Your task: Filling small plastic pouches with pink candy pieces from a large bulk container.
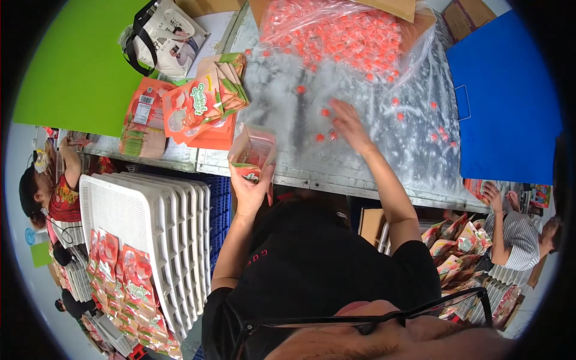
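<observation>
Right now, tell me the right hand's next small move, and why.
Probably gather the small red pieces beside the right hand: they lie loose on the table, close to its fingers, while the left hand holds a pouch upright with its mouth open. Motion blur hides whether the right hand already grips one.

Red-and-green pouch in left hand, mouth seemingly open, 3 small red pieces beside right hand

One black fabric T-shirt with short sleeves is worn; small red lettering is printed on its front. One pair of glasses with a thin black frame is worn. Both forearms are left bare.
</observation>
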Action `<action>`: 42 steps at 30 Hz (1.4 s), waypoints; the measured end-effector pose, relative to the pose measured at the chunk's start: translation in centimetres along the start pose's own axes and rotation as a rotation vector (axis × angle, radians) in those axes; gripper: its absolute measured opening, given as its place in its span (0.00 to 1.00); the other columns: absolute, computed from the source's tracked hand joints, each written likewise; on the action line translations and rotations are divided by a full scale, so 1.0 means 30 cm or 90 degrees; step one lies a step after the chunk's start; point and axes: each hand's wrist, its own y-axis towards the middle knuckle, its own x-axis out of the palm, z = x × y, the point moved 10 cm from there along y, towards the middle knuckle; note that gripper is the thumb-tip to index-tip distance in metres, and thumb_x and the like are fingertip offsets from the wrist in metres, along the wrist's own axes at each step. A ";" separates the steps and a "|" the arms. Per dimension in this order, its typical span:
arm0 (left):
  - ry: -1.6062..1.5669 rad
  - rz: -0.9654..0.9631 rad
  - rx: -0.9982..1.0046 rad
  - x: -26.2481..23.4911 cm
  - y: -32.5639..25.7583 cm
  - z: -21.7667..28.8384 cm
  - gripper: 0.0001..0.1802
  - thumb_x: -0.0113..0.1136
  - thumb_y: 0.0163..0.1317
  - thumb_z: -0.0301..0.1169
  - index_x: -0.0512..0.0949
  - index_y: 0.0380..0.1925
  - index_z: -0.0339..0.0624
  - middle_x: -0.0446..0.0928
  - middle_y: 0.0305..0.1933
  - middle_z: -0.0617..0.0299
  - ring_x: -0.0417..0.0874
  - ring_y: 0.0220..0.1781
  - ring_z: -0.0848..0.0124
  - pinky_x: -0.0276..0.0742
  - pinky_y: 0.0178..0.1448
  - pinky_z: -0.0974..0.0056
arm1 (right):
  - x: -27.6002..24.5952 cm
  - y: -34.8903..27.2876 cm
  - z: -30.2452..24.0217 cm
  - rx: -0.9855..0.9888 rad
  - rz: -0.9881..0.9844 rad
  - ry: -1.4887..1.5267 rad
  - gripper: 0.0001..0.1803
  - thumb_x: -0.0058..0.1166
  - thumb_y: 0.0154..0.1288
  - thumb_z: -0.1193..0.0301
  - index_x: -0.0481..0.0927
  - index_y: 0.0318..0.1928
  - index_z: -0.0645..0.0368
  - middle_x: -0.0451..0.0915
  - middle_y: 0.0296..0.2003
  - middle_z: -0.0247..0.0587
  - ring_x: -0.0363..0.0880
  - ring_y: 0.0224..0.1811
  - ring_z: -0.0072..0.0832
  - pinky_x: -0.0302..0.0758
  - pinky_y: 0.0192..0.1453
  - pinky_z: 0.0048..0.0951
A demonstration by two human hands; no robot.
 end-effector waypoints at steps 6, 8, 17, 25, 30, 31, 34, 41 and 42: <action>0.110 -0.046 0.246 0.064 0.007 0.129 0.43 0.75 0.49 0.34 0.66 0.64 0.34 0.57 0.73 0.43 0.63 0.73 0.51 0.61 0.75 0.52 | 0.260 -0.072 -0.186 -0.299 -0.054 -0.631 0.30 0.63 0.60 0.61 0.75 0.65 0.44 0.66 0.69 0.38 0.61 0.71 0.43 0.56 0.72 0.56; 0.085 0.001 0.387 0.073 -0.028 0.217 0.40 0.72 0.48 0.19 0.64 0.63 0.36 0.64 0.68 0.46 0.68 0.70 0.58 0.64 0.73 0.54 | 0.251 -0.071 -0.174 -0.327 -0.019 -0.580 0.21 0.63 0.59 0.63 0.81 0.55 0.48 0.74 0.60 0.37 0.69 0.64 0.42 0.65 0.66 0.52; 0.038 -0.019 0.178 0.120 0.055 0.032 0.47 0.74 0.40 0.20 0.65 0.64 0.40 0.61 0.67 0.46 0.66 0.69 0.49 0.63 0.73 0.52 | 0.102 -0.054 -0.167 -0.153 0.197 -0.249 0.08 0.59 0.65 0.75 0.82 0.44 0.57 0.78 0.33 0.38 0.76 0.32 0.28 0.74 0.35 0.32; 0.193 -0.009 0.291 0.204 0.048 0.158 0.53 0.81 0.39 0.25 0.62 0.67 0.45 0.54 0.69 0.43 0.59 0.71 0.44 0.61 0.73 0.48 | 0.176 -0.049 -0.546 -0.070 0.114 0.543 0.09 0.53 0.72 0.73 0.76 0.49 0.64 0.80 0.38 0.38 0.79 0.43 0.28 0.78 0.50 0.36; 0.205 0.005 0.310 0.235 0.055 0.154 0.58 0.84 0.32 0.25 0.62 0.68 0.47 0.52 0.71 0.42 0.58 0.71 0.43 0.61 0.73 0.46 | 0.218 -0.057 -0.605 -0.164 0.095 0.451 0.13 0.50 0.74 0.71 0.74 0.54 0.65 0.80 0.45 0.44 0.79 0.55 0.34 0.73 0.62 0.36; 0.205 0.008 0.310 0.234 0.056 0.155 0.58 0.84 0.32 0.25 0.62 0.68 0.47 0.52 0.71 0.42 0.58 0.71 0.43 0.61 0.73 0.46 | 0.222 -0.065 -0.625 -0.170 0.090 0.479 0.15 0.49 0.75 0.70 0.73 0.56 0.66 0.80 0.48 0.45 0.78 0.56 0.34 0.71 0.65 0.37; 0.209 0.012 0.323 0.240 0.058 0.172 0.57 0.83 0.33 0.25 0.63 0.68 0.47 0.52 0.71 0.42 0.57 0.71 0.43 0.60 0.74 0.46 | 0.229 -0.065 -0.671 -0.179 0.081 0.481 0.18 0.46 0.76 0.67 0.70 0.58 0.67 0.78 0.51 0.48 0.76 0.59 0.35 0.68 0.69 0.39; 0.152 0.131 0.283 0.199 0.087 0.116 0.57 0.81 0.37 0.27 0.58 0.69 0.45 0.51 0.70 0.43 0.57 0.71 0.44 0.58 0.74 0.47 | 0.248 -0.129 -0.894 -0.388 0.020 -0.185 0.14 0.56 0.66 0.67 0.78 0.49 0.59 0.79 0.49 0.45 0.77 0.59 0.34 0.66 0.69 0.40; 0.138 0.158 0.267 0.182 0.086 0.106 0.59 0.82 0.36 0.29 0.56 0.70 0.44 0.50 0.71 0.42 0.57 0.70 0.43 0.59 0.73 0.46 | 0.249 -0.138 -0.892 -0.389 0.017 -0.184 0.14 0.56 0.66 0.67 0.78 0.49 0.59 0.79 0.49 0.45 0.77 0.59 0.34 0.66 0.69 0.40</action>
